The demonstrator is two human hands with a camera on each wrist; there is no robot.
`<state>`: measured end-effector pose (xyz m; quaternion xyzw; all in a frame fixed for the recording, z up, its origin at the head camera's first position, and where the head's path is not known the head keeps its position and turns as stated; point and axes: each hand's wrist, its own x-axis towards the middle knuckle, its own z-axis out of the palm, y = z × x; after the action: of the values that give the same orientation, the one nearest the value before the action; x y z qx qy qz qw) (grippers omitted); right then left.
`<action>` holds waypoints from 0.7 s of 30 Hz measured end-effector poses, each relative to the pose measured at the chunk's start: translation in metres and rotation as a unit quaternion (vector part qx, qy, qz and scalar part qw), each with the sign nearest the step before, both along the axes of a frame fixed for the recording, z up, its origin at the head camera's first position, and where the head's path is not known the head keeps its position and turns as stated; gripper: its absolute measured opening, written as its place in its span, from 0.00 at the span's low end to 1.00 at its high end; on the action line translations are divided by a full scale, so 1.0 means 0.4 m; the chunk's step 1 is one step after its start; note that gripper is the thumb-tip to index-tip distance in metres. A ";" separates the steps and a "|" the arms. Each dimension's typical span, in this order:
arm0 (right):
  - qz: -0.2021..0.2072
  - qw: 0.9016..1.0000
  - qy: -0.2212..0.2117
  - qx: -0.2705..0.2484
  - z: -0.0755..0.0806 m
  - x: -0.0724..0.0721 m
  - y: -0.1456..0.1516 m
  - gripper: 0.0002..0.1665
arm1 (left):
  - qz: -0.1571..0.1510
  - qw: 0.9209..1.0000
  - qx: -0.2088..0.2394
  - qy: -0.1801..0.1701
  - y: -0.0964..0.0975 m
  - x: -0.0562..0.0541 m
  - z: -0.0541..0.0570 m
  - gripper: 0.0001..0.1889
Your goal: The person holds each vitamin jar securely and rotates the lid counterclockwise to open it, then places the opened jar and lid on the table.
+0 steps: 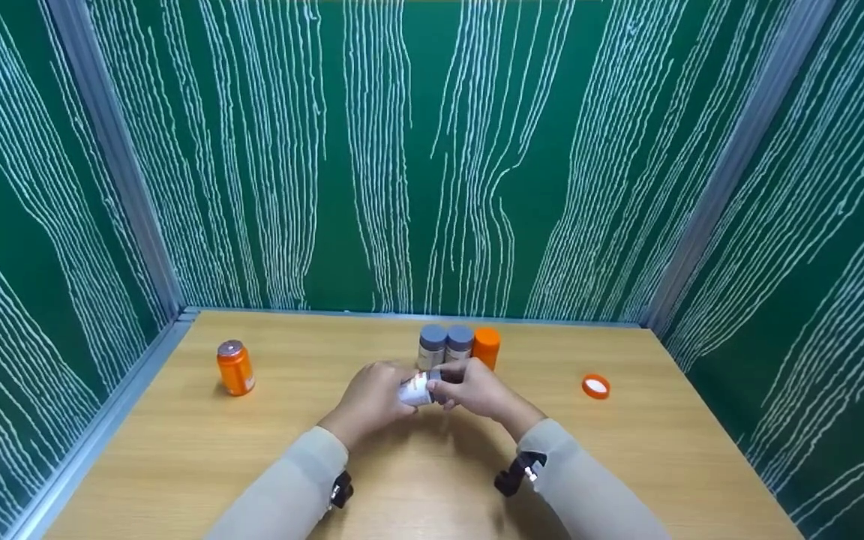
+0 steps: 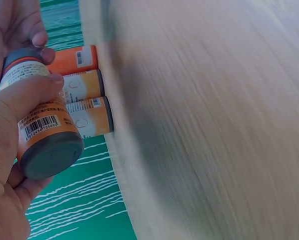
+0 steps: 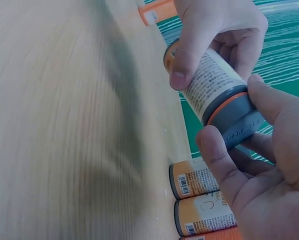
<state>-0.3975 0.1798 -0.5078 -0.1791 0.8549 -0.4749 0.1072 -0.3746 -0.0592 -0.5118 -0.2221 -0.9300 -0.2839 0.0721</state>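
Note:
My left hand (image 1: pixel 373 394) grips the body of a small bottle (image 1: pixel 415 391) with a white and orange label, tilted in the air above the table. At its other end my right hand (image 1: pixel 483 391) pinches the dark grey cap (image 3: pixel 234 117) between thumb and fingers. An orange ring shows at the cap's edge in the right wrist view. Just behind the hands stand two similar grey-capped bottles (image 1: pixel 432 346) and an orange bottle (image 1: pixel 487 346) in a row, their lower parts partly hidden by the right hand.
An orange drink can (image 1: pixel 235 369) stands at the left of the wooden table (image 1: pixel 289 457). To the right lies an orange lid (image 1: pixel 595 386) with a white inside. Green panels (image 1: pixel 432 187) with white wavy lines enclose the table's back and sides.

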 end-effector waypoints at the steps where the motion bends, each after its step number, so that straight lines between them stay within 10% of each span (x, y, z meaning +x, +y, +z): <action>1: 0.000 1.000 0.003 0.002 0.000 0.000 0.000 0.21 | 0.001 1.000 0.000 -0.001 -0.001 -0.001 -0.001 0.20; 12: 0.020 0.998 0.053 -0.007 -0.002 -0.001 -0.002 0.26 | 0.005 1.000 0.012 -0.011 -0.006 -0.002 0.001 0.25; 21: -0.040 0.999 -0.015 -0.023 0.001 0.003 -0.014 0.30 | 0.014 1.000 0.010 -0.001 -0.011 0.007 0.008 0.25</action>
<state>-0.3964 0.1740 -0.5075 -0.1403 0.8485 -0.5009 0.0974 -0.3719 -0.0636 -0.5087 -0.2087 -0.9301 -0.2921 0.0775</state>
